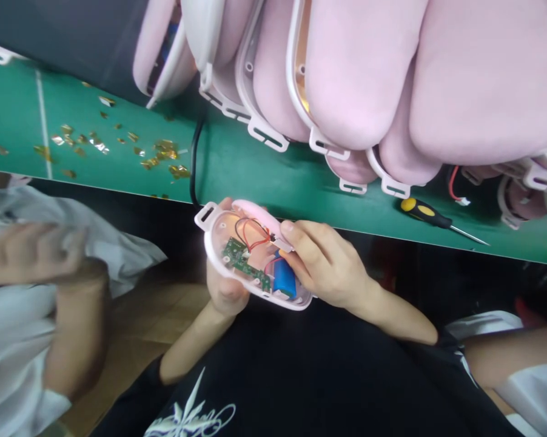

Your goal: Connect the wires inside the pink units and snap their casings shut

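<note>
My left hand (225, 290) is wrapped round the left side of a pale pink plastic housing (214, 258), which is tilted above my lap. Inside the housing lie a green circuit board (244, 262) and a blue battery cell (284, 276). Red and black wires (250, 233) run from the board towards a pink padded cover (259, 215) that stands partly lifted along the far side. With thumb and fingers, my right hand (325, 261) grips the right end of this cover, close to a small white connector. The fingertips beneath the cover are partly hidden.
Several pink padded housings (355, 73) crowd the green workbench (237, 161) at the back. A yellow-and-black screwdriver (423, 213) lies near the front edge. Gold foil scraps (164, 152) and a black cable (195, 158) are at left. A co-worker's hand (32, 252) is at far left.
</note>
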Demonstrator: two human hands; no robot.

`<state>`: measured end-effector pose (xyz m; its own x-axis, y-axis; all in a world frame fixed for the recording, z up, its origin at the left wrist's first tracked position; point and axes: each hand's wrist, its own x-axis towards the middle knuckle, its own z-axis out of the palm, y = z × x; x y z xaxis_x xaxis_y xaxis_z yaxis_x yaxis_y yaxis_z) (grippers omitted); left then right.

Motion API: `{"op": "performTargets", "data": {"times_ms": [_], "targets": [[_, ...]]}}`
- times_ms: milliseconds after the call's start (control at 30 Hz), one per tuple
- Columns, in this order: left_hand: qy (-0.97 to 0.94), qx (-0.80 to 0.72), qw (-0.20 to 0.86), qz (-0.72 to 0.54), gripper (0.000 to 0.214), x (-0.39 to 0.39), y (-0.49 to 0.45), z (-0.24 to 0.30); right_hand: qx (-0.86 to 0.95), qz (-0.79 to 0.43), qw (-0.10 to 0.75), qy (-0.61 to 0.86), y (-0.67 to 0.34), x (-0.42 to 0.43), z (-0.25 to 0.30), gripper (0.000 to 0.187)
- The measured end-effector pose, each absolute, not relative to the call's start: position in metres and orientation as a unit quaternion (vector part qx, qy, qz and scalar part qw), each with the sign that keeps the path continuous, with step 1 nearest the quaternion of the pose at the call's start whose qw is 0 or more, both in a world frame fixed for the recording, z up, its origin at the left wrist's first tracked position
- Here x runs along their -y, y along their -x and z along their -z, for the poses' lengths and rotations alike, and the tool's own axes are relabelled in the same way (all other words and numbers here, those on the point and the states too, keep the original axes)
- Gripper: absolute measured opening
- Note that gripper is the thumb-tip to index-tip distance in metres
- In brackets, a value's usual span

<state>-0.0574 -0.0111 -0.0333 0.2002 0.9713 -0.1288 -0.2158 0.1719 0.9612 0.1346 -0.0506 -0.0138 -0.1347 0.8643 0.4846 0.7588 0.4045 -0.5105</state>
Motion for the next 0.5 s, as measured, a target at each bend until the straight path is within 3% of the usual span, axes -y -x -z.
{"op": "performTargets", "data": {"times_ms": [200, 400, 500], "targets": [[-0.466, -0.379, 0.634, -0.488, 0.087, 0.007, 0.054, 0.028, 0.755, -0.084, 0.397, 0.514, -0.133, 0.051, 0.012, 0.038], [-0.477, -0.362, 0.647, -0.471, 0.088, 0.002, 0.054, 0.034, 0.695, -0.319, 0.467, 0.445, -0.145, 0.046, 0.009, 0.040], [-0.492, -0.324, 0.622, -0.515, 0.098, -0.001, 0.059, 0.028, 0.604, -0.452, 0.460, 0.469, -0.153, 0.049, 0.011, 0.042]]}}
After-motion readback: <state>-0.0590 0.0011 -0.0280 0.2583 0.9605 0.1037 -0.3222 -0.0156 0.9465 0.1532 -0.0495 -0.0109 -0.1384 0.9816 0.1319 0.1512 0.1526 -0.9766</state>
